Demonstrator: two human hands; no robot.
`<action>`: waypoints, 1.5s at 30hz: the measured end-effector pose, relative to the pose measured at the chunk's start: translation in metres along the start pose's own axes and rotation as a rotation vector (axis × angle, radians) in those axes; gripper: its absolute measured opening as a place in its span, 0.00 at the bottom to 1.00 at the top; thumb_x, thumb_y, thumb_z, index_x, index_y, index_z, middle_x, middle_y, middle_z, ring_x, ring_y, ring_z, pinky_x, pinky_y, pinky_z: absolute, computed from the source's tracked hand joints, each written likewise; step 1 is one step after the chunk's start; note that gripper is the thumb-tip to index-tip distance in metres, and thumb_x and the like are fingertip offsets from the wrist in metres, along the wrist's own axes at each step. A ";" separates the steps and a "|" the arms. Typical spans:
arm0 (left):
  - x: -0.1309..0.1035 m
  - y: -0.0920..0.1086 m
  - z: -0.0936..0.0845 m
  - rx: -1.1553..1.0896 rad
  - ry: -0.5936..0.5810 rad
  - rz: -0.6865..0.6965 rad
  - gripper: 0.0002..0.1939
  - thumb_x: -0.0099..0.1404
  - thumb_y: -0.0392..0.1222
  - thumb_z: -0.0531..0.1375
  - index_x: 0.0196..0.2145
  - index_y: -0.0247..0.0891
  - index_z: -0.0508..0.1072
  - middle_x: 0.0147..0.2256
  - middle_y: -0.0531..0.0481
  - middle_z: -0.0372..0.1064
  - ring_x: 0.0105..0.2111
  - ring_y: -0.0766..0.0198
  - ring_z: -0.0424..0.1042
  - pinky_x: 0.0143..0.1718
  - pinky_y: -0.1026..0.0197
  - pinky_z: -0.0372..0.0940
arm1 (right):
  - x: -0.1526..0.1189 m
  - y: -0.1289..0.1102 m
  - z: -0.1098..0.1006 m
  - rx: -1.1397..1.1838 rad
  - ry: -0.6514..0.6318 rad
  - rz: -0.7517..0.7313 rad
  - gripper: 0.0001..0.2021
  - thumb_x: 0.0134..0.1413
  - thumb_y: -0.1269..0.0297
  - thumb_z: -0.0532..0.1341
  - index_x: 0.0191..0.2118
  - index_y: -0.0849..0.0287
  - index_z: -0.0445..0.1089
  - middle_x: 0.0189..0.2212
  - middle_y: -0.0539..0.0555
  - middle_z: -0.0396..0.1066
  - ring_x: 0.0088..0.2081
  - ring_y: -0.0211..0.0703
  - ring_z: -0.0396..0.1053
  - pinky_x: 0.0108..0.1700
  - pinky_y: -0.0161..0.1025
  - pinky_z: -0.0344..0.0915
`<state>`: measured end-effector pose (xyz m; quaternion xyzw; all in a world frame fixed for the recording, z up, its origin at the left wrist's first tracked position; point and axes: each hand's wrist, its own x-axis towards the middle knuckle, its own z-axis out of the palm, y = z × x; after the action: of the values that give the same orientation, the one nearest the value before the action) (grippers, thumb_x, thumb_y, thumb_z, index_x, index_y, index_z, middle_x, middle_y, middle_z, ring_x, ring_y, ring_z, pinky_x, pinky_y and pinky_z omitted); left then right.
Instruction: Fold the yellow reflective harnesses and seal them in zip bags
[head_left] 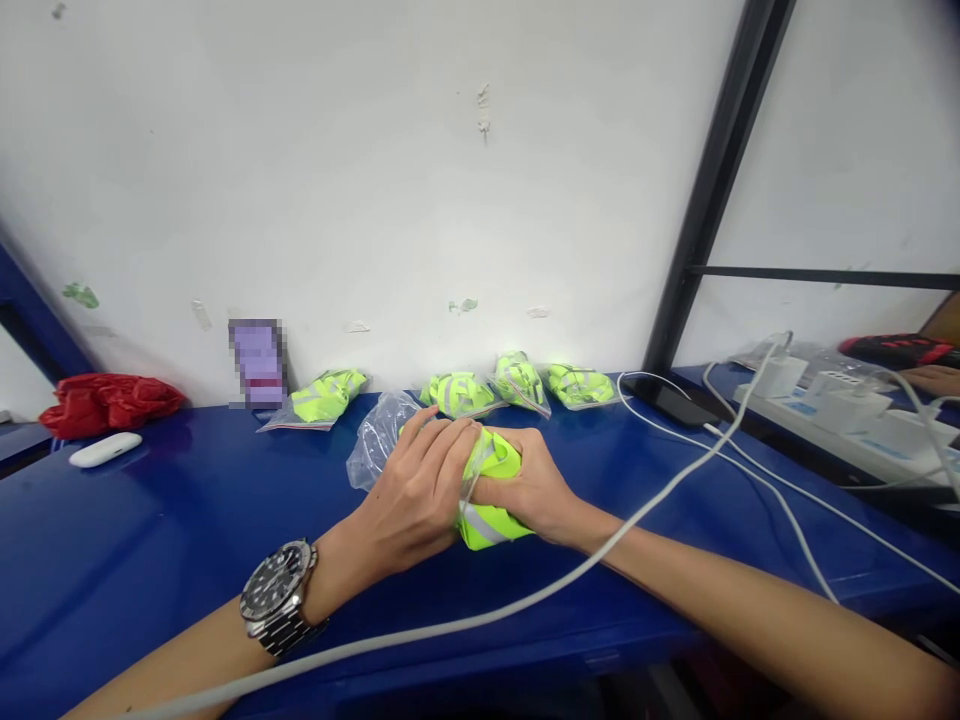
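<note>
Between my hands, just above the front of the blue table, is a folded neon-yellow reflective vest point(491, 525) with silver strips. My right hand point(538, 485) is closed around its right side, with the thumb pressed into the folds. My left hand point(427, 480) wraps over the mouth of a clear plastic bag point(379, 440) and the vest's left side. Part of the vest is inside the bag, and the bag's loose end sticks out beyond my left fingers. My left palm hides how far the vest goes in.
Along the wall lie several bagged yellow vests point(330, 395). A phone point(259, 365) leans at the left, near a red plastic bag point(112, 402) and a white case point(105, 450). A white cable point(525, 598) crosses before my arms. Chargers on a power strip point(847, 415) stand at right.
</note>
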<state>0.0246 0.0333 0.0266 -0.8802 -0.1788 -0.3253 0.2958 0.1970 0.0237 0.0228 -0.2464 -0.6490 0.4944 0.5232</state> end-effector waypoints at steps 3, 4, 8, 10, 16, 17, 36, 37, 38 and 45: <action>0.003 0.006 0.002 0.021 0.004 -0.014 0.31 0.55 0.32 0.55 0.56 0.21 0.56 0.47 0.28 0.67 0.47 0.44 0.68 0.53 0.37 0.62 | 0.001 0.003 0.003 -0.036 -0.004 0.013 0.12 0.36 0.66 0.68 0.23 0.61 0.61 0.20 0.44 0.56 0.24 0.31 0.52 0.25 0.31 0.53; 0.004 0.008 0.002 0.021 0.005 -0.016 0.30 0.55 0.33 0.55 0.56 0.20 0.57 0.46 0.28 0.68 0.46 0.44 0.68 0.51 0.38 0.63 | 0.002 0.004 0.004 -0.051 -0.003 0.012 0.12 0.36 0.67 0.66 0.21 0.61 0.60 0.19 0.44 0.54 0.23 0.31 0.50 0.24 0.30 0.52; 0.007 0.014 0.003 0.014 -0.005 -0.021 0.30 0.56 0.35 0.55 0.56 0.21 0.57 0.46 0.28 0.68 0.46 0.44 0.69 0.50 0.39 0.63 | 0.002 0.005 0.006 -0.114 0.029 -0.025 0.14 0.37 0.70 0.64 0.18 0.60 0.54 0.18 0.43 0.49 0.23 0.29 0.46 0.22 0.29 0.49; 0.007 0.015 0.003 0.021 -0.021 -0.032 0.30 0.57 0.37 0.55 0.56 0.22 0.57 0.48 0.28 0.67 0.47 0.43 0.68 0.51 0.38 0.62 | 0.003 0.004 0.006 -0.136 0.009 -0.030 0.13 0.37 0.70 0.63 0.18 0.60 0.54 0.18 0.43 0.49 0.23 0.29 0.46 0.22 0.29 0.49; 0.000 0.009 0.015 0.025 -0.047 -0.058 0.33 0.57 0.46 0.57 0.55 0.19 0.59 0.47 0.26 0.68 0.45 0.42 0.70 0.49 0.40 0.63 | 0.011 0.008 -0.001 -0.298 -0.091 0.000 0.07 0.42 0.71 0.62 0.27 0.63 0.62 0.23 0.45 0.58 0.26 0.31 0.53 0.26 0.29 0.54; -0.002 0.008 0.017 0.025 -0.053 -0.070 0.33 0.58 0.46 0.57 0.55 0.20 0.59 0.47 0.26 0.68 0.45 0.42 0.70 0.49 0.40 0.64 | 0.013 0.008 -0.005 -0.301 -0.114 0.016 0.07 0.43 0.70 0.63 0.29 0.63 0.63 0.25 0.45 0.60 0.27 0.32 0.55 0.27 0.29 0.56; -0.008 0.004 0.010 0.005 -0.083 -0.016 0.31 0.62 0.39 0.55 0.59 0.20 0.54 0.51 0.25 0.65 0.51 0.42 0.67 0.54 0.37 0.59 | 0.003 0.014 -0.012 -0.495 -0.342 0.102 0.07 0.43 0.78 0.52 0.28 0.58 0.59 0.18 0.44 0.63 0.16 0.35 0.65 0.17 0.29 0.58; -0.007 0.004 0.009 0.000 -0.080 -0.023 0.31 0.62 0.38 0.54 0.60 0.21 0.54 0.51 0.25 0.65 0.51 0.42 0.66 0.54 0.36 0.59 | 0.002 0.012 -0.011 -0.577 -0.328 0.076 0.07 0.43 0.78 0.52 0.28 0.58 0.59 0.16 0.44 0.63 0.16 0.35 0.64 0.18 0.29 0.57; -0.006 0.005 0.008 -0.006 -0.077 -0.027 0.30 0.62 0.38 0.53 0.60 0.21 0.54 0.51 0.26 0.65 0.51 0.43 0.66 0.54 0.36 0.59 | 0.002 0.010 -0.010 -0.680 -0.304 0.041 0.07 0.43 0.78 0.52 0.27 0.58 0.59 0.16 0.45 0.63 0.17 0.35 0.64 0.20 0.30 0.56; 0.002 0.008 0.000 -0.019 -0.085 -0.013 0.33 0.62 0.41 0.54 0.61 0.23 0.52 0.53 0.27 0.64 0.51 0.42 0.65 0.54 0.35 0.58 | -0.002 -0.001 0.000 -1.389 -0.066 0.038 0.05 0.45 0.69 0.58 0.29 0.61 0.71 0.28 0.59 0.75 0.28 0.45 0.69 0.27 0.36 0.52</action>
<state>0.0303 0.0274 0.0243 -0.8948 -0.1938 -0.2914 0.2772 0.1980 0.0215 0.0226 -0.5203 -0.8262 -0.0190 0.2154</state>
